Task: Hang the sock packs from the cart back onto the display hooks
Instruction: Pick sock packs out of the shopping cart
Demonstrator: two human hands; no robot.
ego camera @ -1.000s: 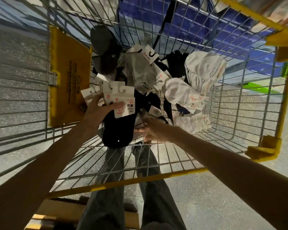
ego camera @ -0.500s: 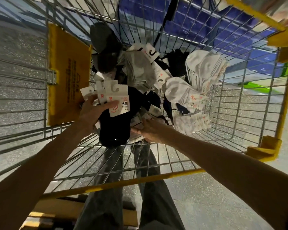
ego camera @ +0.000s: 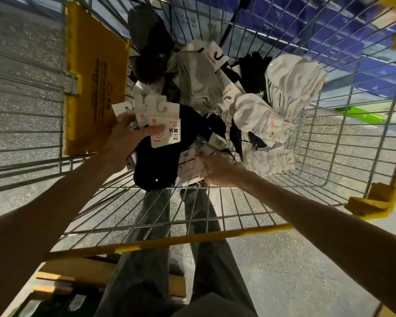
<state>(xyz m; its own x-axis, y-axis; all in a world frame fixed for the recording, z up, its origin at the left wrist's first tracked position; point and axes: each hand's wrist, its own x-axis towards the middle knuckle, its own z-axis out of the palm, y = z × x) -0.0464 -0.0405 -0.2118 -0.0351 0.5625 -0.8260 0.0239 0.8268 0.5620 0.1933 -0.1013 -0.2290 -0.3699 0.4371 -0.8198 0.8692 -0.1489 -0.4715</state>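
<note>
— What's underfoot?
— A speckled grey floor (ego camera: 284, 282), seen through the mesh of a wire cart (ego camera: 169, 241) with yellow trim. A yellow panel (ego camera: 94, 76) hangs on its left wall.

— And the sock packs?
— All in the cart. The left hand (ego camera: 124, 143) grips a bunch of black sock packs (ego camera: 156, 163) by their white header cards (ego camera: 162, 120), thumb pressed across the front card.

— Which way do they lie?
— Long axis runs away from the person: hook cut-outs at the far end, dark toes toward the near wall.

— The right hand?
— The right hand (ego camera: 217, 170) is low by the cart floor, fingers curled round a labelled pack (ego camera: 190, 168) just right of the black bunch. Its direction I cannot tell.

— The rest?
— A grey pack (ego camera: 197, 81) lies beyond, with white packs (ego camera: 261, 120) heaped to the right.
</note>
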